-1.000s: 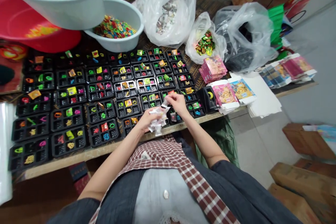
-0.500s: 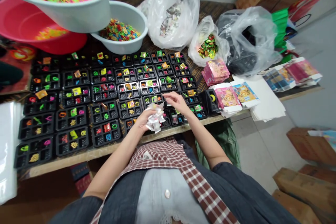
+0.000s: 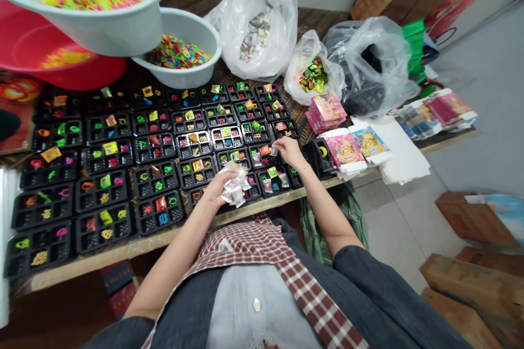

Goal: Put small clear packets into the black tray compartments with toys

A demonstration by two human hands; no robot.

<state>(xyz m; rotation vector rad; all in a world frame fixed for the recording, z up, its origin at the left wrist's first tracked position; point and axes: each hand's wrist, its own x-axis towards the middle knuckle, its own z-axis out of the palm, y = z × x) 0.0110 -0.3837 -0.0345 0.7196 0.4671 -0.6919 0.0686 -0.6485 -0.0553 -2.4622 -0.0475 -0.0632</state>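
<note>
My left hand (image 3: 219, 188) is closed round a bunch of small clear sachets (image 3: 233, 190), held over the near trays. Out to the right, my right hand (image 3: 289, 151) pinches one small clear sachet (image 3: 274, 150) above a black tray (image 3: 266, 157). Rows of black compartment trays (image 3: 155, 144) cover the table, each with small coloured plastic pieces and wrapped sweets in its compartments. A few trays near my right hand have a clear sachet in them (image 3: 268, 185).
Two white basins (image 3: 180, 73) and a red basin (image 3: 24, 32) of coloured pieces stand at the back left. Plastic bags (image 3: 262, 16) of packets sit behind the trays. Pink printed boxes (image 3: 346, 147) and flat cards (image 3: 438, 112) lie to the right. Cardboard boxes (image 3: 475, 278) are on the floor.
My right hand took one sachet from the bunch and moved it right and away over the trays. My left hand stayed near the table edge with the bunch.
</note>
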